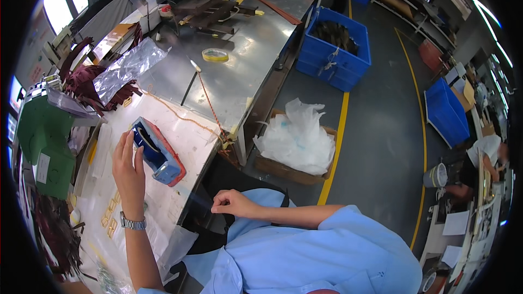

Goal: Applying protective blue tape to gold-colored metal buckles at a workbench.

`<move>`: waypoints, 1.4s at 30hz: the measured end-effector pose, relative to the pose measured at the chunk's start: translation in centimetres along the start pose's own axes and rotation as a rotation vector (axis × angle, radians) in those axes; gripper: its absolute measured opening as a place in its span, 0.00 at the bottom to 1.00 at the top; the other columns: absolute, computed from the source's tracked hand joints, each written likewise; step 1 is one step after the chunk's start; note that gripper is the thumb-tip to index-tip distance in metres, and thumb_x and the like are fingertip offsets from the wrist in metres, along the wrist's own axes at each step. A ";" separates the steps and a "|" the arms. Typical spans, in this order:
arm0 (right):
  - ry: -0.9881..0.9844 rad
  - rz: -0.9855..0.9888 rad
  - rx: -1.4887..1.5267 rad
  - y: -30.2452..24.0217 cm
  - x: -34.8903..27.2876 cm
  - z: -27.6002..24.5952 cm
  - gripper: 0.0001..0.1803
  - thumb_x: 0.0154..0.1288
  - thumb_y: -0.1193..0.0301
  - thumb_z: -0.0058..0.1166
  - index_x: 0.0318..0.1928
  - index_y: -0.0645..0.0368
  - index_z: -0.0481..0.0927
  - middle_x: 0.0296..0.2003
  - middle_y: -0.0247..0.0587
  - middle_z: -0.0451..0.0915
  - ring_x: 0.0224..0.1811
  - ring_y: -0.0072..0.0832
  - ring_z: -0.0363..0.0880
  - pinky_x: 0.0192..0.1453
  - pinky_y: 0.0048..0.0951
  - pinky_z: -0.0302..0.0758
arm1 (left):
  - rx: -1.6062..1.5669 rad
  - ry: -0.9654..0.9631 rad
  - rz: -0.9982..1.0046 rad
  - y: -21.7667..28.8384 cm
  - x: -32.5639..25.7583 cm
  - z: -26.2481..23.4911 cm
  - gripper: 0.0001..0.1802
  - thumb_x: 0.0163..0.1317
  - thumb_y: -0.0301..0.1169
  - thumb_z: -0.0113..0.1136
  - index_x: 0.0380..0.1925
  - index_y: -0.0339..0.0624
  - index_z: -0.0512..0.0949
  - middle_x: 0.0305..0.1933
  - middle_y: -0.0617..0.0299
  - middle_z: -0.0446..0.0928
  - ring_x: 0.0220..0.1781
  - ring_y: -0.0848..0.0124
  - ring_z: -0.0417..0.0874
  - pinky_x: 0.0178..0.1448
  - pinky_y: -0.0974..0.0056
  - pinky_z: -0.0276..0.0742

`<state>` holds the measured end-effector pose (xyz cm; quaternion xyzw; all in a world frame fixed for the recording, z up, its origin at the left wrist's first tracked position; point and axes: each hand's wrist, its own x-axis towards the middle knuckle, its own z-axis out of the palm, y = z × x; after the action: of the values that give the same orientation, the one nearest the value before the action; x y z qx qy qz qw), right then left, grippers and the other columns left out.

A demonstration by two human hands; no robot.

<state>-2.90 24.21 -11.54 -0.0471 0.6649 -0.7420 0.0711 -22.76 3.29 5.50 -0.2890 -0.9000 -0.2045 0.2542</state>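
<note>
On the white worktop stands a tape dispenser (173, 158), blue-grey with a red lower edge and a dark blue roll inside. My left hand (128, 166), with a metal watch at the wrist, lies along the dispenser's left side. Its fingers are stretched out, and the fingertips reach the dispenser's edge by the roll. Off the worktop's right edge, in front of my body, my right hand (235, 204) is closed with thumb and fingertips together. Whatever they pinch is too small or too clear to make out. A faint bluish streak shows between dispenser and right hand.
Small yellow pieces (110, 212) and clear plastic lie near my left forearm. A green machine (46, 147) stands at left, beside dark red strips (87, 79). A tape roll (215, 55) sits on the metal table. Right are a carton of white plastic (297, 141) and a blue crate (332, 65).
</note>
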 end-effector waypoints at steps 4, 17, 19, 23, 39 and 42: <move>-0.114 -0.014 -0.010 -1.4 -0.4 2.0 0.10 0.75 0.68 0.71 0.41 0.62 0.88 0.48 0.34 0.79 0.47 0.20 0.82 0.49 0.24 0.79 | 0.020 0.013 -0.070 -0.3 -1.0 -1.0 0.24 0.79 0.30 0.64 0.73 0.42 0.79 0.73 0.47 0.81 0.72 0.49 0.83 0.74 0.51 0.79; -0.128 0.008 0.052 -4.8 -0.6 1.9 0.01 0.74 0.81 0.64 0.43 0.66 0.85 0.49 0.36 0.81 0.45 0.17 0.81 0.50 0.20 0.78 | 0.148 0.008 -0.607 -13.9 -17.2 -16.0 0.08 0.73 0.29 0.67 0.43 0.36 0.90 0.38 0.54 0.91 0.37 0.62 0.92 0.44 0.61 0.85; -0.148 0.018 0.035 -5.0 -0.6 2.1 0.01 0.75 0.81 0.64 0.43 0.66 0.85 0.50 0.36 0.81 0.46 0.17 0.81 0.50 0.20 0.78 | 0.238 -0.081 -0.545 -13.4 -18.1 -16.1 0.07 0.72 0.29 0.67 0.42 0.38 0.89 0.37 0.54 0.90 0.37 0.58 0.91 0.45 0.59 0.85; -0.169 0.082 0.069 -6.6 -0.9 2.4 0.02 0.77 0.78 0.63 0.43 0.65 0.85 0.49 0.37 0.86 0.44 0.18 0.83 0.51 0.21 0.80 | 0.335 -0.225 -0.282 -13.3 -18.1 -13.4 0.06 0.70 0.29 0.67 0.42 0.38 0.86 0.42 0.52 0.88 0.44 0.50 0.88 0.50 0.52 0.85; -0.131 0.269 0.248 -8.3 -2.5 1.4 0.06 0.82 0.75 0.59 0.48 0.67 0.84 0.42 0.49 0.92 0.40 0.24 0.90 0.49 0.26 0.87 | -1.055 -0.146 -0.910 -3.7 -14.0 -11.5 0.07 0.75 0.27 0.69 0.45 0.34 0.88 0.43 0.64 0.88 0.43 0.77 0.85 0.51 0.68 0.83; -0.113 0.254 0.263 -8.4 -3.0 1.5 0.05 0.83 0.76 0.58 0.49 0.67 0.82 0.44 0.49 0.92 0.41 0.24 0.90 0.50 0.26 0.87 | -1.315 -0.349 -1.002 4.2 -15.1 -9.1 0.07 0.70 0.24 0.73 0.45 0.34 0.90 0.62 0.54 0.87 0.58 0.73 0.86 0.67 0.66 0.78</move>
<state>-0.06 24.09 -2.92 0.0053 0.5578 -0.8038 0.2069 -6.42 -4.50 4.89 0.0279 -0.6460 -0.7275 -0.2293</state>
